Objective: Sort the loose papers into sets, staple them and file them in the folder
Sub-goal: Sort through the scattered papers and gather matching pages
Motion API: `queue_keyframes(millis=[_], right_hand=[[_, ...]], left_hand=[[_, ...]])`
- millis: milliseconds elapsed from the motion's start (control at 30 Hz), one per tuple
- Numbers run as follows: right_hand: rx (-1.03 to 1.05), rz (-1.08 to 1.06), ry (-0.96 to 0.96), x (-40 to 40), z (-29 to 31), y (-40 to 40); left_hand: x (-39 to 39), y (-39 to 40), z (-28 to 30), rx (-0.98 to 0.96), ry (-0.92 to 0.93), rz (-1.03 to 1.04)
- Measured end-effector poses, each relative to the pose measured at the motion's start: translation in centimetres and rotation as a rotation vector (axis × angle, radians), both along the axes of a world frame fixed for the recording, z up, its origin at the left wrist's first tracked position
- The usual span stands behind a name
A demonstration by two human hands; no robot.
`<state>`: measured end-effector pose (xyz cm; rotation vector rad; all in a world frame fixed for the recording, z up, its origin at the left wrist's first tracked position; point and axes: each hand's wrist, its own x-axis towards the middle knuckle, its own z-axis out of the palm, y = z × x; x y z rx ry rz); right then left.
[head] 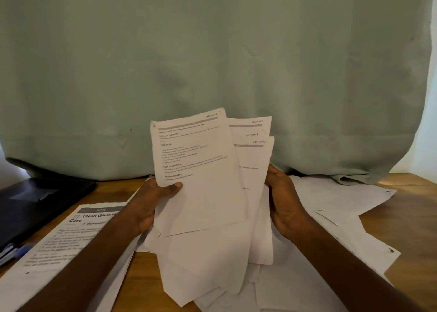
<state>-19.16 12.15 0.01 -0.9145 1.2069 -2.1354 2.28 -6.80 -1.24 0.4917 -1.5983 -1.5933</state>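
I hold a fanned bundle of printed sheets upright above the wooden table. The front sheet is headed "Section 4"; the sheets behind it show "Section 4", "Section 3" and "Section 2" at their top right corners. My left hand grips the bundle's left edge, thumb across the front page. My right hand holds the right edge, fingers curled behind the sheets. More loose sheets lie flat under and to the right of the bundle. A dark folder lies at the left.
A printed sheet headed "Clean Glasses Case" lies on the table at the left. A blue pen rests beside the folder's near corner. A pale green cloth hangs behind the table and drapes onto its back edge.
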Motion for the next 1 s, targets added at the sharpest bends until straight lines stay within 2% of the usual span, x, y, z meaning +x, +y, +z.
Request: queue_keyframes(millis=[167,400,700,800,1000], right_hand=[[0.014,-0.020,-0.077,0.2,0.1,0.1],[-0.074,0.109,-0.132,0.1,0.7,0.6],[0.016,0.001,-0.108,0.2,0.3,0.5],[0.047,-0.026,-0.087,0.1,0.2,0.3],[0.076,-0.123,-0.077,-0.3,-0.1,0.4]], left_hand=[[0.0,0.0,0.0,-0.042,0.009,-0.004],[-0.2,-0.7,-0.3,-0.021,0.029,0.024],[-0.3,-0.8,-0.6,0.093,0.081,0.089],[0.0,-1.0,-0.4,0.055,0.062,0.025],[0.3,-1.2,-0.3,0.034,0.041,-0.228]])
